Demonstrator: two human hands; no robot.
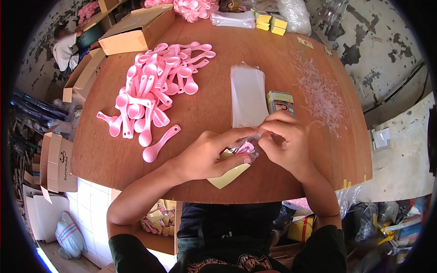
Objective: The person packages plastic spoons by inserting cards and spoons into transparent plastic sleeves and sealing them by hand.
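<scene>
My left hand is closed around a clear plastic bag with a pink spoon inside. A pale yellow card shows below the left fingers; whether it lies in the bag or behind it I cannot tell. The fingers of my right hand pinch the bag's upper end. Left of my hands lies a single pink measuring spoon, apart from a large heap of pink spoons. Beyond my hands is a stack of flat clear bags, beside a small printed box.
Thin clear plastic strips lie scattered on the right of the wooden table. At the back stand a cardboard box and yellow card stacks. Packed items fill a box below the front edge. A person sits far left.
</scene>
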